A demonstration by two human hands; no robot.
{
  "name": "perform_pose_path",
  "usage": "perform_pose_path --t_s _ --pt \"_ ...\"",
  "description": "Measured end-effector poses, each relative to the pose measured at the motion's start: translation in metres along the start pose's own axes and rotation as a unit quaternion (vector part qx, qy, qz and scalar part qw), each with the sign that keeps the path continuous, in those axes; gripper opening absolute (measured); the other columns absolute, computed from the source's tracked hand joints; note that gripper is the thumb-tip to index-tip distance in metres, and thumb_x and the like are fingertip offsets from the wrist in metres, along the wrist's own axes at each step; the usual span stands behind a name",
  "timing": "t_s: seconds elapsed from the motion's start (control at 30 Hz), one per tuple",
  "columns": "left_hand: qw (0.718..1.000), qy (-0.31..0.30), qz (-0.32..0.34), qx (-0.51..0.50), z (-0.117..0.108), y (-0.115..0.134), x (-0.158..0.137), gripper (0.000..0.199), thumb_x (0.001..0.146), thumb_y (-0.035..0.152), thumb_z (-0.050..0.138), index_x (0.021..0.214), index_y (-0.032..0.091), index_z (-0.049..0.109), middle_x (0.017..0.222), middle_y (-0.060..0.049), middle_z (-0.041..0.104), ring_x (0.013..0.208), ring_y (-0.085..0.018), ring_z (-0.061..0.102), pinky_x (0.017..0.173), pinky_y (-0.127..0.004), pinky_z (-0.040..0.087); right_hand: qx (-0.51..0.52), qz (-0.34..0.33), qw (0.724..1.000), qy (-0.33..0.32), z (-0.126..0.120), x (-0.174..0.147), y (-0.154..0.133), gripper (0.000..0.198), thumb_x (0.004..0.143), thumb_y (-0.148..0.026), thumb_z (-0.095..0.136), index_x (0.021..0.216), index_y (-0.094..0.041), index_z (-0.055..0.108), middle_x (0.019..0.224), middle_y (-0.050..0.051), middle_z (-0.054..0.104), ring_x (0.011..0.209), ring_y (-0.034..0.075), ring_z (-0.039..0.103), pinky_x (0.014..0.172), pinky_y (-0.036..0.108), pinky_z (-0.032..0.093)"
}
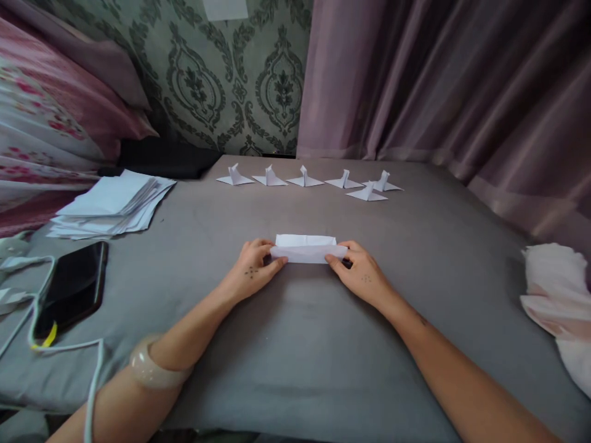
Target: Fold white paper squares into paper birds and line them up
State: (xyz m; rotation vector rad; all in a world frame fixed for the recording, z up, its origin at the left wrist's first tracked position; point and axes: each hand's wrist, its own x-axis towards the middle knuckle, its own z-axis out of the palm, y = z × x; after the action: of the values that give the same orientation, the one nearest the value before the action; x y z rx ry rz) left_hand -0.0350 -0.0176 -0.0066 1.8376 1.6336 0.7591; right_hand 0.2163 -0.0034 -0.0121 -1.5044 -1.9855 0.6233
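A folded sheet of white paper [307,253] spans the gap between my two hands, just above the grey surface. Its near flap stands in front of a shorter back layer. My left hand [257,264] pinches the paper's left end, thumb in front and fingers behind. At the right end, my right hand [357,271] grips it the same way. The fingertips behind the paper are partly hidden. Beyond it, several folded white paper figures [304,178] with pointed wings stand in a row, one of them [368,194] slightly nearer.
A stack of white paper sheets [108,203] lies at the left, with a dark cloth [170,159] behind it. Nearer are a black phone [74,286] and a white cable [99,363]. Pale crumpled fabric [556,289] sits at the right edge. Curtains [369,80] hang behind.
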Motion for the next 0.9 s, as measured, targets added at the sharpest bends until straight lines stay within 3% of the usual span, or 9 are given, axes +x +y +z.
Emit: perform_pose_path --t_s 0.17,0.27,0.57,0.9 --pt "0.997 0.064 -0.024 0.024 0.013 -0.001 0.009 0.032 0.080 0.047 0.059 0.059 0.022 0.063 0.100 -0.011 0.062 0.100 -0.031 0.051 0.091 -0.047 0.043 -0.035 0.037 0.998 0.039 0.004 0.005 0.002 0.031 0.086 -0.043 0.055 0.067 -0.019 0.061 0.104 0.009 0.062 0.087 0.020 0.062 0.080 0.034 0.048" --pt "0.995 0.087 -0.020 0.037 0.015 -0.001 0.011 0.039 0.082 0.047 0.056 0.053 0.022 0.053 0.095 -0.012 0.061 0.094 -0.029 0.050 0.090 -0.048 0.042 -0.054 0.041 0.996 0.059 0.008 0.006 0.005 0.032 0.084 -0.043 0.058 0.062 -0.021 0.053 0.100 0.009 0.060 0.086 0.021 0.061 0.081 0.036 0.048" --pt "0.994 0.094 -0.014 0.060 0.018 -0.008 0.013 0.028 0.080 0.042 0.064 0.061 0.023 0.057 0.092 -0.010 0.057 0.089 -0.027 0.051 0.084 -0.045 0.044 -0.054 0.074 0.995 0.045 0.010 0.007 0.004 0.028 0.083 -0.041 0.061 0.066 -0.021 0.051 0.103 0.009 0.057 0.093 0.024 0.060 0.087 0.041 0.046" --pt "0.989 0.073 0.014 0.127 0.016 -0.005 0.010 0.030 0.091 0.038 0.055 0.069 0.018 0.057 0.095 -0.009 0.054 0.087 -0.022 0.048 0.079 -0.039 0.045 -0.083 0.061 0.993 0.057 0.011 0.008 0.003 0.026 0.088 -0.036 0.053 0.067 -0.021 0.050 0.101 0.009 0.058 0.089 0.023 0.059 0.081 0.039 0.047"
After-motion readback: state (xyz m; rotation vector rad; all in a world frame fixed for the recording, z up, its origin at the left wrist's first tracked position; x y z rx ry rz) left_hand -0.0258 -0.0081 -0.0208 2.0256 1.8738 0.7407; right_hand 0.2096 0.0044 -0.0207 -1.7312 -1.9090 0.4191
